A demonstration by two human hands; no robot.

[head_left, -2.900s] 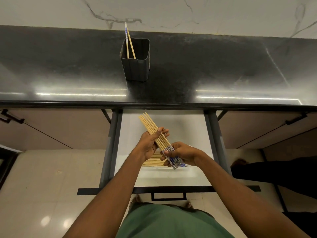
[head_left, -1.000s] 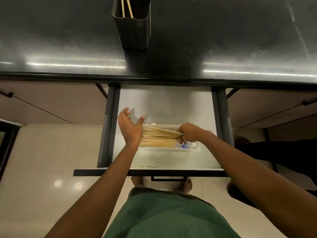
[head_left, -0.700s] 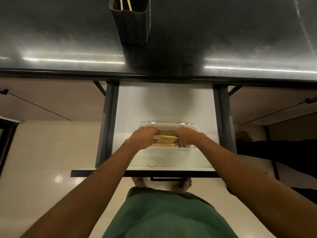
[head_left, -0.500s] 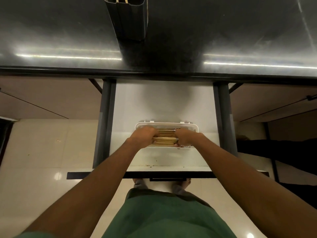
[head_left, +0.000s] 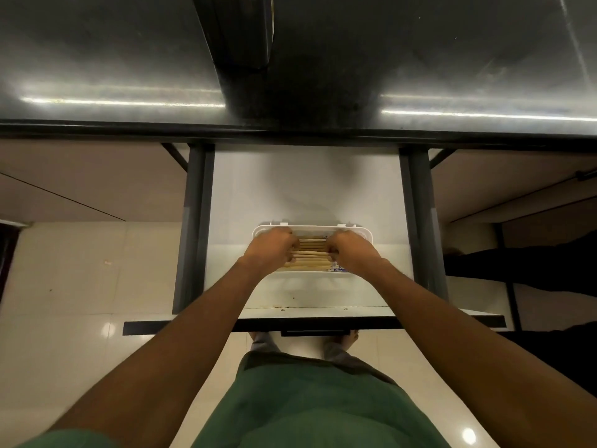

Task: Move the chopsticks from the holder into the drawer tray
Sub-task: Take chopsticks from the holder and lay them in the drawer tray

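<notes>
A white tray (head_left: 310,228) lies in the open white drawer (head_left: 307,189) below the dark counter. A bundle of wooden chopsticks (head_left: 310,256) lies lengthwise in the tray, with blue-patterned ends at the right. My left hand (head_left: 270,248) rests with curled fingers on the bundle's left end. On the right end my right hand (head_left: 351,252) presses down the same way. The dark holder (head_left: 239,30) stands on the counter at the top edge, its opening cut off by the frame.
The black glossy counter (head_left: 420,59) spans the top. Dark drawer rails (head_left: 193,227) run on both sides, and the drawer front with its handle (head_left: 315,333) is close to my body. Closed cabinet fronts flank the drawer. A dark shape lies on the tiled floor at right.
I lowered the bundle of chopsticks from above the drawer into the tray. Both hands then closed over its ends and have stayed there. The view has tilted down, cutting off the holder's top.
</notes>
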